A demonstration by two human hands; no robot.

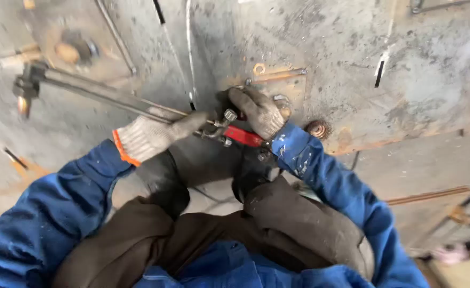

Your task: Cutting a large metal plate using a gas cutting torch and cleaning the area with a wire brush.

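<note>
Crouched knees in brown trousers [277,218] frame both gloved hands: left hand [149,136] wraps the long metal cutting torch [112,98], right hand [259,112] holds its red-handled valve end [243,136] over the scorched steel floor plate [416,80]; no flame shows, so cutting seems not yet begun.

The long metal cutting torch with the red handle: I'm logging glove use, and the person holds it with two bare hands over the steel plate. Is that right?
Not quite. The head view shows both hands gloved: the left hand wears a white knit glove with an orange cuff, the right hand a dirty grey one. The rest holds: both grip the long metal cutting torch with the red handle over the scuffed steel plate.
</note>
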